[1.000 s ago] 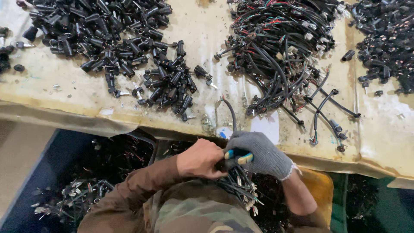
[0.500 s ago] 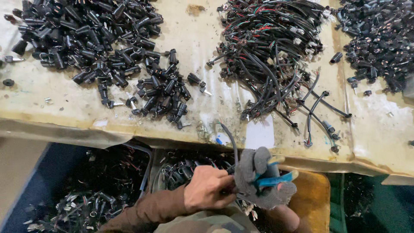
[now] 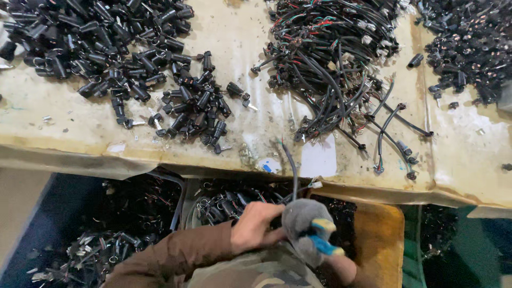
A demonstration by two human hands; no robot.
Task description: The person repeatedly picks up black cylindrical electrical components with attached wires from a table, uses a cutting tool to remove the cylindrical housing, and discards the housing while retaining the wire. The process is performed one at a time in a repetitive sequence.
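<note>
My bare left hand [image 3: 256,226] grips the lower end of a short black cable [image 3: 293,170] that curves up toward the table edge, bare wire tips at its top. My right hand [image 3: 305,229], in a grey glove, is closed around a tool with blue and yellow handles [image 3: 322,241], pressed close against the left hand. Both hands sit low in the view, over bins of dark parts below the table.
A worn cardboard-covered table [image 3: 234,32] carries a heap of black connectors [image 3: 96,48] at left, a smaller cluster [image 3: 194,109], a tangle of black cables [image 3: 330,58] and more parts [image 3: 469,48] at right. Bins of parts [image 3: 128,213] and an orange container [image 3: 378,240] lie below.
Both hands have dropped lower and nearer my body. The gloved right hand has turned, so the tool's blue and yellow handles now point down to the right. The cable stays in the left hand.
</note>
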